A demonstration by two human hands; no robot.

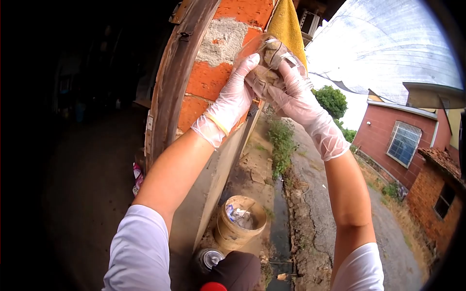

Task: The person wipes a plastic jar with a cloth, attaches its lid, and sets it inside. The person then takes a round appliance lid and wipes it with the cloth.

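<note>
1. The clear plastic packet (pixel 265 73) is near one o'clock from the middle of the view, raised high in front of the person, with brownish-grey lumps showing through it.
2. The left hand (pixel 233 94), in a thin translucent glove, is at twelve o'clock. Its thumb lies along the packet's left edge and points toward one; the other fingers are mostly hidden, but the hand grips that side.
3. The right hand (pixel 298 99), gloved alike, sits between one and two o'clock. Its thumb presses over the packet's front and points toward eleven, the rest of the fingers partly out of sight, so the packet is pinched between both hands.
4. The left forearm (pixel 179 169) climbs from a white sleeve at between seven and eight o'clock, slanting toward one; a yellow band (pixel 217 123) circles the wrist.
5. The right forearm (pixel 345 189) rises from a sleeve between four and five o'clock, bent at the elbow and leaning toward eleven.
6. Just behind the hands, the brick wall (pixel 206 80) stands at eleven o'clock, and a yellow cloth (pixel 287 24) hangs beyond the packet at one.
7. Well below, at six o'clock, stands a bucket (pixel 238 234) with refuse inside.
</note>
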